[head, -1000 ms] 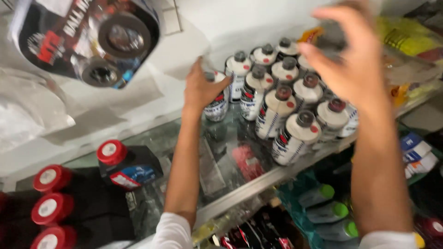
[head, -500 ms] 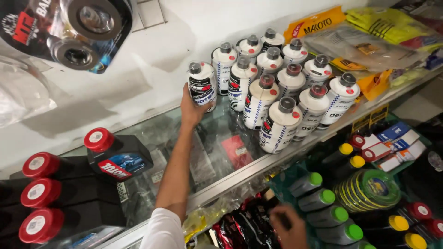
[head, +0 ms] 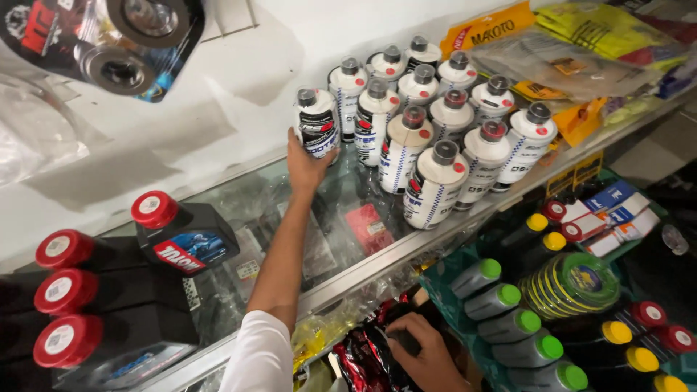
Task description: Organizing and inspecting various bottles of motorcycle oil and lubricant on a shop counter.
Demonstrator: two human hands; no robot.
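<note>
Two hands are at work, both mine. My left hand point(head: 305, 163) is clenched around the lower body of a white plastic bottle point(head: 317, 123), holding it upright on the glass shelf point(head: 348, 210), just beside the left edge of a cluster of matching bottles point(head: 435, 109). Each one is a smooth, rounded cylinder with a dark grey screw cap and a label in black, white and red with a checkered blue strip down the side. My right hand point(head: 428, 352) is low at the bottom of the view, fingers curled over glossy red and black foil packets point(head: 370, 356); whether it actually grips one I cannot tell.

On the shelf to the left lie black oil bottles with big red caps point(head: 72, 290), angular and matte, one with a blue and red label point(head: 185, 243). Under the glass a small red card point(head: 367, 226) shows through. Crinkled clear and yellow plastic bags point(head: 573, 51) are piled at the shelf's right end. Below sit grey bottles with green caps point(head: 508, 308), yellow-capped ones point(head: 624, 345), and a coil of green and yellow hose point(head: 570, 283). A blister pack with round metal parts point(head: 109, 36) hangs on the white wall at top left.
</note>
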